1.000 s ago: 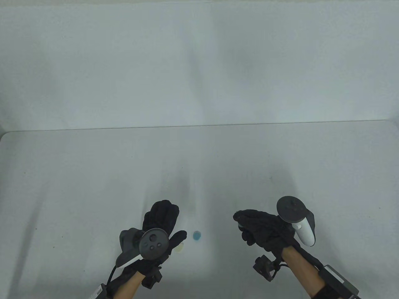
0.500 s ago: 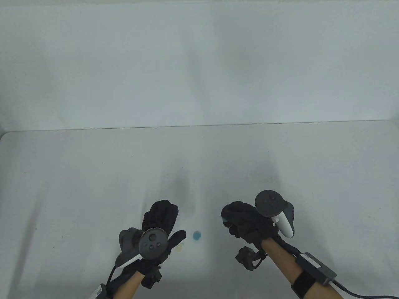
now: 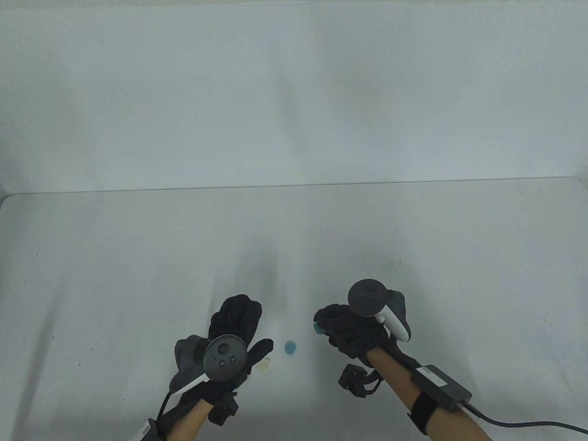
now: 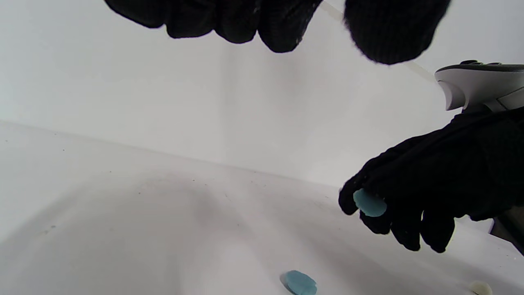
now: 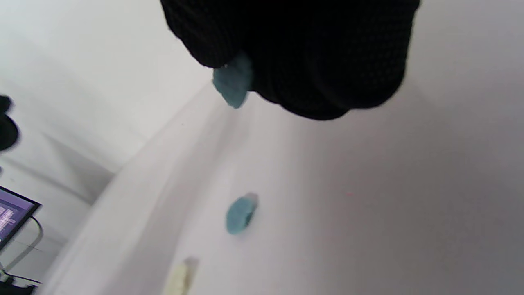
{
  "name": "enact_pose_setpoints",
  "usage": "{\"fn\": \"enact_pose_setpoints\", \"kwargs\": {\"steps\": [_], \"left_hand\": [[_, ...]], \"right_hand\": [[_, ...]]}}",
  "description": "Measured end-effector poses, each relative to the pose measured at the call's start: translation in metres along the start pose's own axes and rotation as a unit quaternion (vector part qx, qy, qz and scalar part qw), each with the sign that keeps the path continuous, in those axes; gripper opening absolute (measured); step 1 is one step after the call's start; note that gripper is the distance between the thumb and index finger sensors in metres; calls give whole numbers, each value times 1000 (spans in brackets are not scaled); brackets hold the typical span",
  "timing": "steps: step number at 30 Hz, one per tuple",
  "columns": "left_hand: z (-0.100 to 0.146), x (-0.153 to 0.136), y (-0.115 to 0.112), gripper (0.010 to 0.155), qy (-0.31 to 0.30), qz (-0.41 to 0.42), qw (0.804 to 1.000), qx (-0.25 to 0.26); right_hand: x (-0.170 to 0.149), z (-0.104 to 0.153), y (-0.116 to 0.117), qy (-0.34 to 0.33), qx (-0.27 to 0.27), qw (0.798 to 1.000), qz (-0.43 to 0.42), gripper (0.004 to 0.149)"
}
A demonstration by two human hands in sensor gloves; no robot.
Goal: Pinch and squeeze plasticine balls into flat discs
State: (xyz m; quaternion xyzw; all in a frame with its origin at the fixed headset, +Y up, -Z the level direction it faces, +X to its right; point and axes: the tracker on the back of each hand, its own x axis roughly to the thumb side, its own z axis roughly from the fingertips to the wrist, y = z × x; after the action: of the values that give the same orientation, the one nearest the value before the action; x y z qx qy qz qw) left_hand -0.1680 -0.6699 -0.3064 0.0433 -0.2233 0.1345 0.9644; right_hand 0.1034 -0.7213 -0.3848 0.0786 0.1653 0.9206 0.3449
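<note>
Near the front edge of the tabletop (image 3: 138, 257), the right hand (image 3: 353, 333) is raised off the surface with its fingers curled, pinching a small blue piece (image 3: 317, 328) between thumb and fingertips. From the left wrist view that piece (image 4: 369, 203) looks flattened, its face showing past the dark glove of the right hand (image 4: 434, 184); from the right wrist view it (image 5: 232, 82) pokes out below the fingertips (image 5: 286, 49), above the tabletop and not touching it.

A blue disc (image 3: 290, 347) lies flat on the tabletop between the two hands, apart from both. It also shows in the left wrist view (image 4: 301, 282) and the right wrist view (image 5: 240, 214).

A pale disc (image 3: 264, 365) lies just beside the thumb of the left hand (image 3: 232, 335), on its right; whether they touch cannot be told. It appears at the lower right corner of the left wrist view (image 4: 479, 287) and blurred at the bottom of the right wrist view (image 5: 179, 278).

Left hand is open and holds nothing, palm down with fingers stretched forward and close together, thumb out to the side; its fingertips (image 4: 229, 20) hang clear of the surface

A monitor (image 5: 12, 213) shows at the left edge of the right wrist view
</note>
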Motion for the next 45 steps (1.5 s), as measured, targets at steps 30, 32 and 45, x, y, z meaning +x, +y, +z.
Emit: {"fn": "enact_pose_setpoints", "kwargs": {"steps": [30, 32, 45], "left_hand": [[1, -3, 1, 77, 3, 2, 1000, 0], [0, -3, 0, 77, 3, 5, 1000, 0], [1, -3, 2, 77, 3, 6, 1000, 5]], "right_hand": [[14, -22, 46, -34, -42, 950, 308, 41], [14, -22, 48, -35, -46, 943, 329, 41], [28, 6, -3, -66, -48, 963, 257, 49]]}}
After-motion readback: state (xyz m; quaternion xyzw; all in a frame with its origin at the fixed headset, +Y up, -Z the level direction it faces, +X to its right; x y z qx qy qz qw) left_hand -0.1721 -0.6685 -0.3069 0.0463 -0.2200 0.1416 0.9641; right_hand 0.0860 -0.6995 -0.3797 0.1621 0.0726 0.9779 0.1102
